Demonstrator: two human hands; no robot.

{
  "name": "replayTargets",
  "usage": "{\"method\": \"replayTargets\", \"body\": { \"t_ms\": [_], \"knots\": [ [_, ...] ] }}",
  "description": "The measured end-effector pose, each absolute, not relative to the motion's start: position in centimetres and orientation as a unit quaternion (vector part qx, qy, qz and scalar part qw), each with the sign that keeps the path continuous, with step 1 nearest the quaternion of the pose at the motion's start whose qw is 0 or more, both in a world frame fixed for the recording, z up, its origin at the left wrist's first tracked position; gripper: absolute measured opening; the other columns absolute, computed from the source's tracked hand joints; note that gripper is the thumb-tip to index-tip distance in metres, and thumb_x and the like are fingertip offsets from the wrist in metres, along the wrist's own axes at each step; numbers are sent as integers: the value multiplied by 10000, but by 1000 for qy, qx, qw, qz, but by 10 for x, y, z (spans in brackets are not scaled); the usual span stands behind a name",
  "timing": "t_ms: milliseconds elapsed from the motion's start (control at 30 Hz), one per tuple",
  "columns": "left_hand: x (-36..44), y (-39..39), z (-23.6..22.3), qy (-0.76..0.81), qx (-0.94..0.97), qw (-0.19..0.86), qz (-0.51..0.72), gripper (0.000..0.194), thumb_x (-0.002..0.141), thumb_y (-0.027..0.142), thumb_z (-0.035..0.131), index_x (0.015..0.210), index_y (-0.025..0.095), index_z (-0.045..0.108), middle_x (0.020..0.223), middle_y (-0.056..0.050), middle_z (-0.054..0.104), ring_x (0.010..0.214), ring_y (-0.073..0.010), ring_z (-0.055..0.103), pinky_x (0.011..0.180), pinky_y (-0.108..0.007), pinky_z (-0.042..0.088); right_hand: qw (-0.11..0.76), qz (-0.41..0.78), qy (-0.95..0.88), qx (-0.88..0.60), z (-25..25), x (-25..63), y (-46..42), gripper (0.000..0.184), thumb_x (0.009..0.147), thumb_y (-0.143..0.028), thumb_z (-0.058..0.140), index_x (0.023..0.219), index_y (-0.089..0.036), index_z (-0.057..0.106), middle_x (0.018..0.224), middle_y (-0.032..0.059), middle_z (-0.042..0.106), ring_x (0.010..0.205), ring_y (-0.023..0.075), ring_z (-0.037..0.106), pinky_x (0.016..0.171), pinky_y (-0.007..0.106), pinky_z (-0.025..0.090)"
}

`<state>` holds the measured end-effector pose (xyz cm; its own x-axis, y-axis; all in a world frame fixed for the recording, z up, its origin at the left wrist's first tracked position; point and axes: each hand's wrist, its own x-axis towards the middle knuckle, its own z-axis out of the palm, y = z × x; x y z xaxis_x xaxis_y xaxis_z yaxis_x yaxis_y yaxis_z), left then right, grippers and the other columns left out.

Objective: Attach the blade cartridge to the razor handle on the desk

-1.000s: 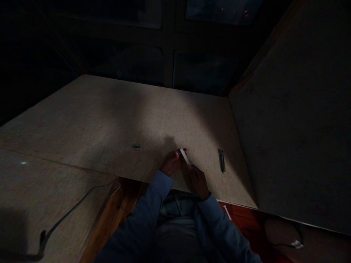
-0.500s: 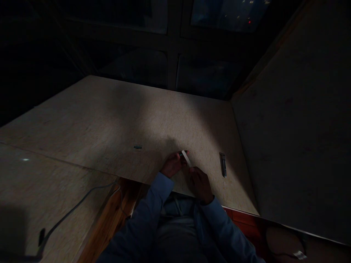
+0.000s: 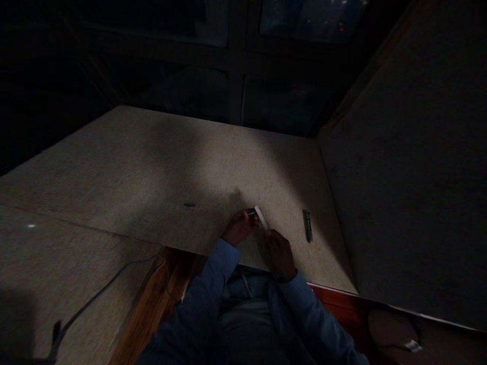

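My left hand (image 3: 240, 227) is closed, pinching a small dark piece with a bluish tint (image 3: 251, 212) at its fingertips. My right hand (image 3: 279, 252) is wrapped round the lower end of a flat white stick with a rounded tip (image 3: 261, 217). The stick slants up to the left, its tip lying against or just in front of the dark piece; the dim light hides whether they touch. Both hands are above the pale tabletop (image 3: 228, 157), near its front edge. The exact kind of either held thing is too dark to make out.
A small dark strip (image 3: 189, 205) lies on the tabletop to the left. To the right is a slim dark tool with metallic glints (image 3: 308, 226). A grey cable (image 3: 110, 284) runs over the lower left surface. A wall panel (image 3: 399, 192) borders the right side.
The white stick's tip has shifted slightly right across the dark piece, uncovering more of it. My hands keep their grips. The whole view has moved a little.
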<state>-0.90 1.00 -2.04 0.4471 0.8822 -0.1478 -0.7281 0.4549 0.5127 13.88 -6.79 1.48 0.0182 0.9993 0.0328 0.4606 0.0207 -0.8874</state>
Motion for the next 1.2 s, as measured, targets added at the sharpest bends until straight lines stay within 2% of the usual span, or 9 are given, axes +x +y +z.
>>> {"method": "replayTargets", "body": {
  "t_ms": [133, 233, 333, 533, 733, 900, 967, 1067, 1200],
  "knots": [
    [-8, 9, -19, 230, 199, 819, 487, 445, 670, 387, 848, 997, 107, 732, 923, -90, 706, 805, -150, 630, 721, -258, 474, 375, 395, -609, -577, 16, 134, -70, 406, 976, -437, 357, 757, -182, 586, 617, 28, 569, 534, 143, 483, 524, 261, 337],
    [-7, 9, -18, 235, 201, 818, 485, 418, 687, 394, 834, 973, 106, 733, 941, -97, 708, 766, -144, 625, 695, -261, 471, 379, 392, -601, -585, 16, 135, -68, 395, 970, -424, 369, 744, -190, 593, 602, 25, 562, 518, 147, 467, 508, 265, 334],
    [-8, 10, -18, 221, 206, 824, 479, 415, 714, 392, 817, 988, 94, 721, 877, -87, 691, 716, -131, 612, 673, -265, 467, 389, 370, -597, -596, 14, 140, -65, 373, 959, -409, 404, 712, -195, 583, 612, 31, 555, 535, 151, 458, 519, 271, 340],
    [-9, 11, -19, 208, 193, 830, 480, 450, 654, 398, 857, 952, 93, 710, 822, -65, 668, 727, -141, 624, 670, -269, 474, 405, 363, -579, -608, 14, 144, -66, 402, 982, -413, 367, 730, -182, 579, 576, 17, 533, 518, 139, 459, 493, 258, 324],
    [-8, 10, -19, 232, 197, 818, 488, 472, 655, 423, 850, 985, 107, 730, 940, -91, 703, 757, -145, 624, 694, -272, 470, 390, 373, -623, -566, 17, 136, -66, 399, 988, -387, 363, 724, -183, 582, 610, 26, 549, 533, 135, 465, 506, 249, 344],
    [-9, 11, -20, 213, 194, 824, 488, 489, 652, 406, 858, 997, 91, 715, 833, -65, 667, 717, -132, 614, 669, -268, 470, 402, 327, -633, -575, 11, 140, -59, 341, 928, -393, 472, 689, -178, 588, 646, 46, 559, 588, 146, 461, 539, 257, 352],
    [-9, 11, -20, 212, 192, 823, 491, 465, 648, 391, 863, 970, 93, 709, 826, -61, 660, 730, -137, 622, 674, -270, 475, 407, 320, -626, -583, 10, 143, -59, 346, 937, -398, 453, 721, -171, 600, 654, 48, 567, 598, 149, 467, 541, 257, 359],
    [-9, 12, -21, 218, 190, 824, 487, 451, 641, 398, 865, 938, 96, 712, 823, -63, 665, 731, -142, 628, 681, -274, 479, 410, 354, -595, -594, 11, 144, -61, 376, 975, -387, 379, 770, -168, 606, 638, 37, 559, 569, 145, 460, 524, 258, 356],
    [-9, 11, -19, 226, 186, 822, 489, 479, 619, 418, 873, 951, 103, 728, 869, -77, 690, 713, -136, 621, 664, -268, 476, 396, 403, -593, -574, 12, 139, -65, 375, 972, -410, 402, 724, -183, 567, 638, 27, 552, 563, 140, 461, 531, 262, 352]
  ]
}}
